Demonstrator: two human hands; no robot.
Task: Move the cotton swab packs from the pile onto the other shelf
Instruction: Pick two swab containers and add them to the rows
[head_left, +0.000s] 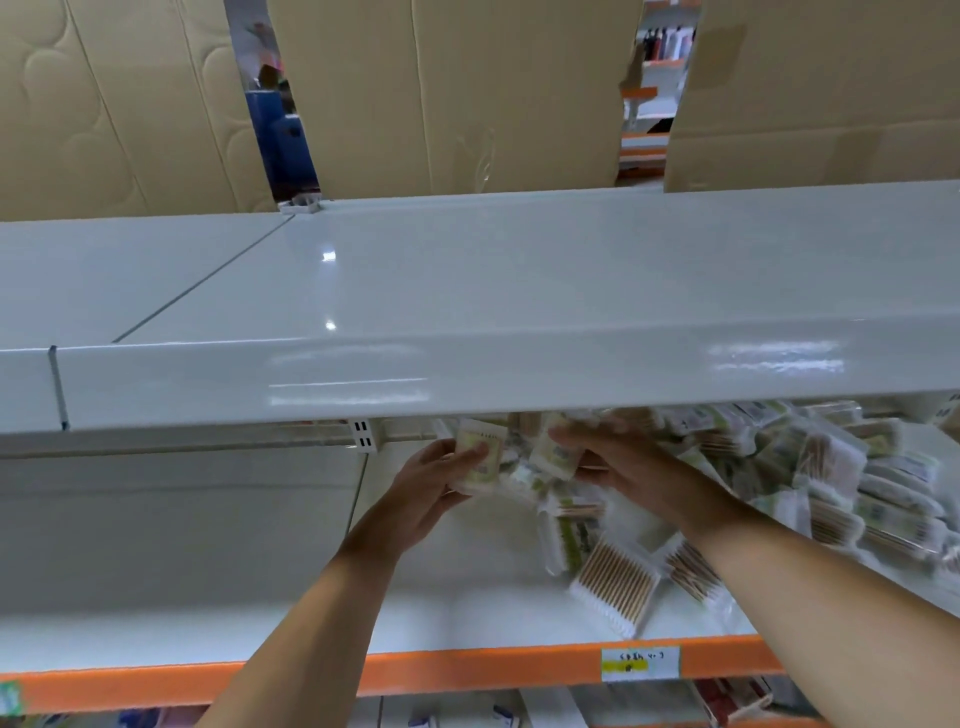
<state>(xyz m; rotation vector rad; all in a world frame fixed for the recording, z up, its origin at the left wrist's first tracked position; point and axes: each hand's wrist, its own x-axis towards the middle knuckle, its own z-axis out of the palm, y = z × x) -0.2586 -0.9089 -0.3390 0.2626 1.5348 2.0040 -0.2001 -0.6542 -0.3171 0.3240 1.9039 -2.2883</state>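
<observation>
While both arms reached under the upper white shelf (519, 291), the head view showed the left hand (431, 499) curled round one cotton swab pack (480, 457), thumb across its front, pack held upright just below the shelf lip. Right hand (618, 462) gripped a second pack (556, 449), fingers wrapped over its top, that pack tilted and close beside the first; whether the two packs touched could not be told. Both sat above the lower shelf (467, 618), at the left edge of the pile of swab packs (831, 478), which spread along that shelf to the right and ran under the upper shelf. Loose flat pack (615, 584) lay near the lower shelf's front, swab sticks visible, another one just beside it against the right forearm. Orange front strip (467, 670) carried a pale price label (640, 662), writing too blurred to read. Cardboard boxes (452, 93) stood behind the upper shelf's bare top. Motion blur softened the pile detail.
</observation>
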